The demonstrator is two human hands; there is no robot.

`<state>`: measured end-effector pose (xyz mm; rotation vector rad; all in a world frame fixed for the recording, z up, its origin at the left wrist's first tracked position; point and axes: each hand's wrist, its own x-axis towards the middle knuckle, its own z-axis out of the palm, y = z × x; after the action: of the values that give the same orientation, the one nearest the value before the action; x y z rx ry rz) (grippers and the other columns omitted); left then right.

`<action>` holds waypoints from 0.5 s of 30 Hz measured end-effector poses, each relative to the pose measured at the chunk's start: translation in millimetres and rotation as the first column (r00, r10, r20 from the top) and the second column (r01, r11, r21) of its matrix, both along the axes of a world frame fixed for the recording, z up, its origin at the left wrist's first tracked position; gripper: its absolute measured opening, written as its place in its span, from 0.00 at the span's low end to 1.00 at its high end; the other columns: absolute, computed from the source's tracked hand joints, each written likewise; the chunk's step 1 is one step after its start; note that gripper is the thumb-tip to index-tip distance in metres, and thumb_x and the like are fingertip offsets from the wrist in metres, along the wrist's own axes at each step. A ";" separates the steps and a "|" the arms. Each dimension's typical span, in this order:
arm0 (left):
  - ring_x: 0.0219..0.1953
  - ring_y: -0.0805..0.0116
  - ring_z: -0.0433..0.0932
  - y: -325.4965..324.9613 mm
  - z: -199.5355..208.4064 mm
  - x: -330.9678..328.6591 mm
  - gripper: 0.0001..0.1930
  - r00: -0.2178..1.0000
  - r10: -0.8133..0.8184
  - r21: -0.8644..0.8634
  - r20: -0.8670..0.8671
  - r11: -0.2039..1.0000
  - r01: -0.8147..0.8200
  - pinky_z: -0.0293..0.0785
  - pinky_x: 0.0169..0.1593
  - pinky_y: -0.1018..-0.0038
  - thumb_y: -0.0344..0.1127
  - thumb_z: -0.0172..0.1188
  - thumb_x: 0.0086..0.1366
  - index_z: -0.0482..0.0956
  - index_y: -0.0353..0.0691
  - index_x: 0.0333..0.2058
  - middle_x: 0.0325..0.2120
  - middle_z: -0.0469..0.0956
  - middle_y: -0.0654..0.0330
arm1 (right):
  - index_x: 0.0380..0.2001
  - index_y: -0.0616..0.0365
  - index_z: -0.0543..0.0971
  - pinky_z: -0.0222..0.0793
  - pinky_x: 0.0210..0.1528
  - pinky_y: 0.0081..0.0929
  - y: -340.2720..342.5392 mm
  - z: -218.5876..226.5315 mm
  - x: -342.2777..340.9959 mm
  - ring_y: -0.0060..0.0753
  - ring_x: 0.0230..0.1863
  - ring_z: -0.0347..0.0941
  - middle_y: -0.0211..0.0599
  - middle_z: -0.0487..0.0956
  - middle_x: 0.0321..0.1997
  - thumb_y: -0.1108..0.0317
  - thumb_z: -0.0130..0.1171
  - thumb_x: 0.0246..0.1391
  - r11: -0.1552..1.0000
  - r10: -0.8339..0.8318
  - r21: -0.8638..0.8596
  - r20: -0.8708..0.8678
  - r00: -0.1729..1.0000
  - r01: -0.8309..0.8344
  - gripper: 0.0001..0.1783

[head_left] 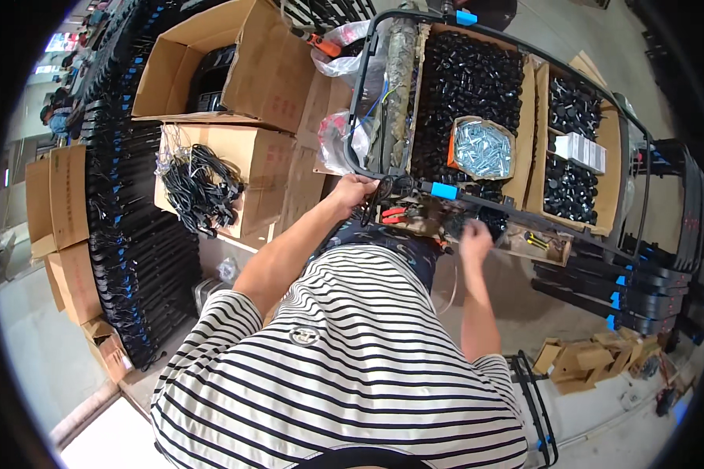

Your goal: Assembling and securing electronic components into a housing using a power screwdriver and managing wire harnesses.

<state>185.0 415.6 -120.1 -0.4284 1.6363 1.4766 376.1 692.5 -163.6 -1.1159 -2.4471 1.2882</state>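
A black tubular metal frame [357, 102] with blue tape pieces lies across the workbench in front of me. At its near left corner, the fingers of my left hand [352, 192] are closed on the tube, next to a looped black cable [380, 195]. My right hand [475, 239] is at the bench's near edge, just below the frame's near bar, over a dark heap of small parts [489, 223]. Motion smears its fingers, so what they hold cannot be made out. Red-handled pliers [395, 214] lie between my hands.
Inside the frame, cartons hold black plastic caps [465, 74], silvery screws [483, 147] and black knobs [571, 187]. A white box [580, 152] rests there. A yellow-black cutter [536, 241] is nearer. Left are a bundle of black cables [199, 187], an open carton [266, 70] and stacked black frames [145, 273].
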 end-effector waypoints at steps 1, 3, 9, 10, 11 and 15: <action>0.17 0.79 0.65 4.2 4.3 -1.4 0.10 0.999 -0.031 -0.010 -0.016 0.999 0.031 0.59 0.22 0.78 0.37 0.60 0.65 0.84 0.36 0.31 0.19 0.75 0.68 | 0.35 0.61 0.81 0.73 0.44 0.35 32.5 -41.8 23.7 0.44 0.39 0.79 0.49 0.82 0.36 0.71 0.56 0.52 0.992 -0.065 0.116 0.099 0.993 0.053 0.09; 0.17 0.79 0.65 12.5 7.9 -1.6 0.10 0.998 -0.055 -0.029 -0.040 0.998 0.054 0.59 0.22 0.78 0.37 0.61 0.65 0.84 0.36 0.32 0.19 0.75 0.68 | 0.35 0.58 0.82 0.72 0.46 0.40 72.8 -91.1 45.6 0.53 0.42 0.78 0.53 0.81 0.38 0.71 0.55 0.49 0.966 -0.173 0.232 0.270 0.947 0.111 0.11; 0.18 0.80 0.66 21.1 15.0 8.4 0.10 0.991 0.000 -0.107 -0.132 0.994 -0.014 0.60 0.21 0.79 0.37 0.61 0.65 0.84 0.36 0.32 0.21 0.77 0.67 | 0.35 0.57 0.82 0.71 0.49 0.47 91.5 -109.9 15.9 0.58 0.45 0.76 0.57 0.80 0.39 0.71 0.54 0.46 0.973 -0.047 0.215 0.542 0.839 -0.085 0.12; 0.18 0.80 0.66 19.4 19.4 9.4 0.10 0.991 -0.001 -0.119 -0.135 0.993 -0.015 0.60 0.21 0.79 0.37 0.61 0.65 0.84 0.36 0.32 0.21 0.77 0.67 | 0.35 0.57 0.82 0.70 0.50 0.48 94.6 -105.0 11.2 0.58 0.46 0.76 0.57 0.80 0.39 0.71 0.54 0.46 0.974 0.020 0.175 0.566 0.824 -0.145 0.13; 0.18 0.79 0.66 19.5 22.2 10.6 0.09 0.992 0.035 -0.123 -0.122 0.991 -0.050 0.60 0.21 0.79 0.36 0.62 0.65 0.83 0.36 0.32 0.21 0.77 0.67 | 0.36 0.56 0.82 0.70 0.50 0.48 101.7 -102.2 7.7 0.58 0.46 0.76 0.57 0.80 0.39 0.71 0.54 0.46 0.969 0.085 0.139 0.588 0.804 -0.205 0.13; 0.17 0.79 0.66 20.2 27.5 2.5 0.07 0.993 0.115 -0.095 -0.030 0.989 -0.117 0.61 0.21 0.80 0.33 0.61 0.64 0.82 0.37 0.29 0.20 0.76 0.67 | 0.38 0.57 0.82 0.70 0.50 0.48 102.7 -95.1 7.5 0.58 0.47 0.75 0.57 0.80 0.40 0.72 0.54 0.46 0.965 0.130 0.123 0.535 0.835 -0.230 0.14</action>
<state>187.5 435.9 -92.6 -0.5699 1.7318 1.4967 383.6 795.2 -258.7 -1.3536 -3.0563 0.8442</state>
